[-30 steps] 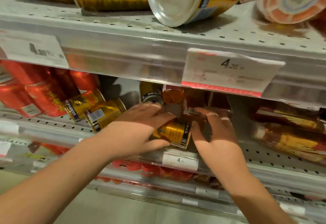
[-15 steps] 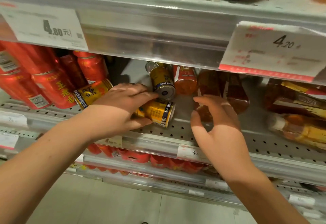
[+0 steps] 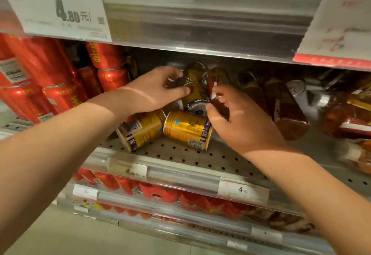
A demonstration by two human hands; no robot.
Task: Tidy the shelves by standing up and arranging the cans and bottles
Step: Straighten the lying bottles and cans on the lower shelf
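On the perforated middle shelf (image 3: pixel 210 160) two gold cans lie on their sides, one at the left (image 3: pixel 140 131) and one at the right (image 3: pixel 187 129). Behind them a third gold can (image 3: pixel 195 97) is tilted, with a fourth (image 3: pixel 195 72) further back. My left hand (image 3: pixel 152 91) grips the tilted can's upper end between thumb and fingers. My right hand (image 3: pixel 239 120) curls round its lower end, thumb against the base. A dark bottle (image 3: pixel 217 80) stands just behind my right fingers.
Tall red cans (image 3: pixel 50 70) stand stacked at the left of the same shelf. Brown bottles (image 3: pixel 287 112) lie tumbled at the right. The upper shelf's edge with a 4.80 price tag (image 3: pixel 60 9) hangs close overhead. More red cans (image 3: pixel 160 192) fill the shelf below.
Both hands have reached deeper into the shelf, from the front gold can to the tilted can behind it. The camera has dropped lower and closer.
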